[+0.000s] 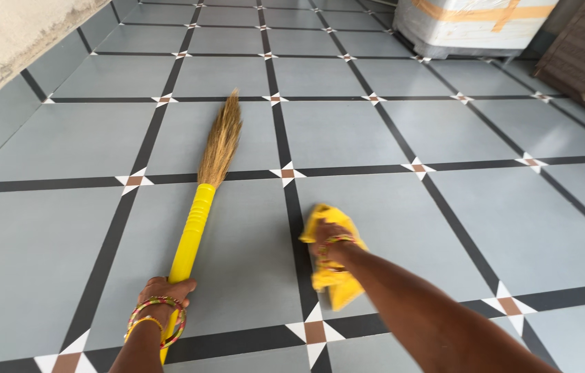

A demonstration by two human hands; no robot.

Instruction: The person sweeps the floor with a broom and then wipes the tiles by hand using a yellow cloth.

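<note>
Head view: yellow cloth [334,276] under right hand [327,238] fingers.

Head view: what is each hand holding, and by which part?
Left hand grips the broom by the lower end of its yellow handle. Right hand presses on the middle of a yellow cloth.

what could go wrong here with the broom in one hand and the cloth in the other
The left hand holds only the tail end of the yellow handle, so the broom lying along the floor may twist or slip out of its grip. The right hand presses the yellow cloth on smooth tile; leaning on it, the cloth may slide and take the hand with it.
</note>
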